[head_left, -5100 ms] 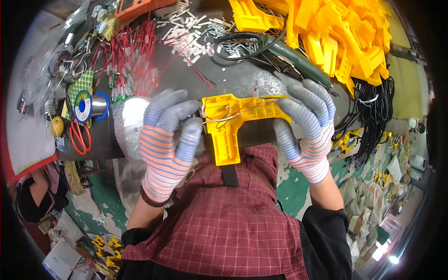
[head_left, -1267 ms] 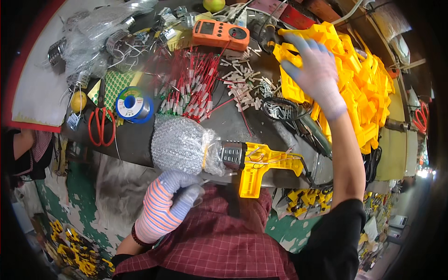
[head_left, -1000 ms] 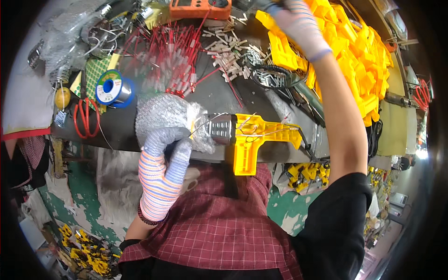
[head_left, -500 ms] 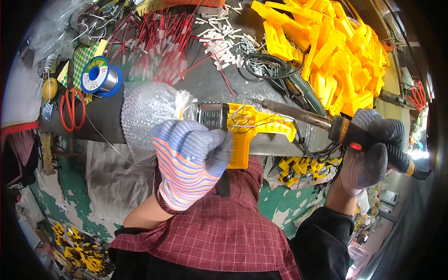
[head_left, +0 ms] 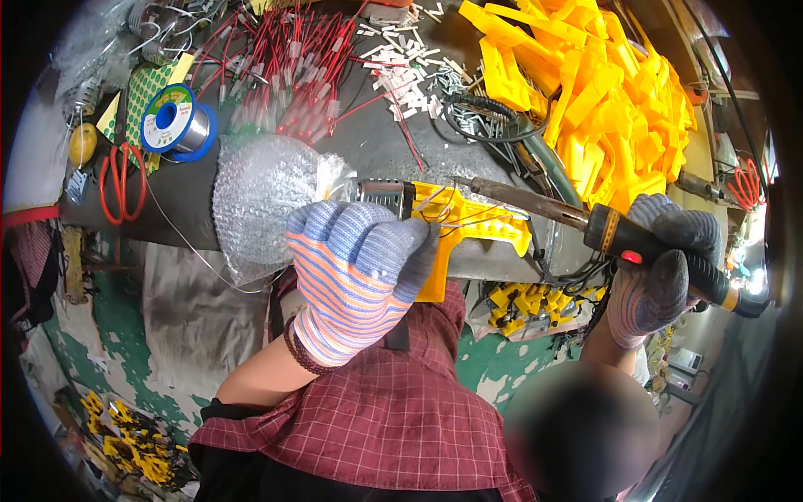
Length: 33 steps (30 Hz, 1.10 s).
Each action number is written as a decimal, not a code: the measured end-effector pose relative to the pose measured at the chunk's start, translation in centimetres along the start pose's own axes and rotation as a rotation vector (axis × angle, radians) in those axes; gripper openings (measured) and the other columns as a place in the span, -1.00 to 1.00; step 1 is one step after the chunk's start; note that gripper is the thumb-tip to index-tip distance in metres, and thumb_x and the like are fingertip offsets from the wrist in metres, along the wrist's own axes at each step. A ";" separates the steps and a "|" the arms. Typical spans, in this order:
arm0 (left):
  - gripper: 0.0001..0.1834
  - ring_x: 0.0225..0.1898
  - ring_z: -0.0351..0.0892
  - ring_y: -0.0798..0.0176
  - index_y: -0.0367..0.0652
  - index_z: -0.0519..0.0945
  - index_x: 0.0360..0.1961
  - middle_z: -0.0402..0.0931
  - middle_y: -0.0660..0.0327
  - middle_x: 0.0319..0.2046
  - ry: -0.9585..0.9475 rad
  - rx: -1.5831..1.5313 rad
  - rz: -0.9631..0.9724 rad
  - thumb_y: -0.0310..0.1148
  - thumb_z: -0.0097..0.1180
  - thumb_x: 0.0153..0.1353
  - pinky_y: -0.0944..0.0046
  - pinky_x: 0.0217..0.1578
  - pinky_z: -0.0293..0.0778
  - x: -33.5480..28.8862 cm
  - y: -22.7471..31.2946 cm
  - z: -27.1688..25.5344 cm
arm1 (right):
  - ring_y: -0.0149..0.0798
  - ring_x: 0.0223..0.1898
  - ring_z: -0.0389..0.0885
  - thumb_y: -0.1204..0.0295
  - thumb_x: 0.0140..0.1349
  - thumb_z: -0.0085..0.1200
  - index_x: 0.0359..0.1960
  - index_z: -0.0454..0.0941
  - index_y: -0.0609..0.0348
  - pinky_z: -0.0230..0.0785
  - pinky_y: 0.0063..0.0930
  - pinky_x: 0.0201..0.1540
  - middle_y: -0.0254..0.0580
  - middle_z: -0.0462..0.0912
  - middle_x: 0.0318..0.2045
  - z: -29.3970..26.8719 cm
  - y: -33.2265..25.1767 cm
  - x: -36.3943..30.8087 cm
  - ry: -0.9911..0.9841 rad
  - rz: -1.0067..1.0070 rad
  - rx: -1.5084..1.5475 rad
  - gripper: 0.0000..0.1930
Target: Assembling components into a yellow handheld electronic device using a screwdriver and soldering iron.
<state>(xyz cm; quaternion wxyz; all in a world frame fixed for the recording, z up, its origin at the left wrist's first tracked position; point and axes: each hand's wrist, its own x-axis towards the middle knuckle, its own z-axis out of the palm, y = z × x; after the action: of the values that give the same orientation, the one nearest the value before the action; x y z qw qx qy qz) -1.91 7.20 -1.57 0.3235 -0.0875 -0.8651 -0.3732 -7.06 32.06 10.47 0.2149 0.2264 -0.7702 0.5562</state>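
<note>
A yellow plastic tool housing (head_left: pixel 481 224) lies at the bench's near edge, thin wires crossing its opening. At its left end sits a slotted dark cylinder (head_left: pixel 385 194), followed by a bubble-wrapped part (head_left: pixel 259 205). My left hand (head_left: pixel 355 259), in a striped glove, is closed over the housing's near left side. Solder wire (head_left: pixel 196 249) trails from the blue-rimmed spool (head_left: pixel 177 123) toward that hand; its fingertips are partly hidden. My gloved right hand (head_left: pixel 665 263) grips the black handle of a soldering iron (head_left: pixel 544 203). A red light glows on the handle, and the tip is above the housing's wires.
Yellow housings (head_left: pixel 611 109) are heaped at the far right. Red wires (head_left: pixel 293 71) and white strips (head_left: pixel 406 84) cover the far middle. Red-handled scissors (head_left: pixel 123 188) lie left, and a dark green cabled tool (head_left: pixel 535 163) lies near the heap. Small yellow parts (head_left: pixel 535 305) sit below the bench.
My left hand has moved slightly right and closer to the wires. The soldering iron's tip has shifted slightly left, toward the housing's wires.
</note>
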 end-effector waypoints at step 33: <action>-0.74 -0.39 0.45 0.12 -0.03 0.59 -0.35 0.48 0.27 -0.45 -0.036 -0.020 0.030 -0.43 0.41 -0.08 0.09 -0.28 0.31 0.7 1.2 -0.8 | -0.22 -0.34 0.55 0.17 0.18 0.23 -0.24 0.47 0.26 0.43 -0.34 -0.16 -0.12 0.54 -0.36 -1.7 -0.3 0.9 0.071 0.003 0.107 -0.62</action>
<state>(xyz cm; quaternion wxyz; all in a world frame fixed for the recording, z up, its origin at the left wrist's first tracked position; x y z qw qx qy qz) -1.57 7.47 -0.05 0.3123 -0.1105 -0.8657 -0.3753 -7.44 33.47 11.70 0.2289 0.2165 -0.7315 0.6047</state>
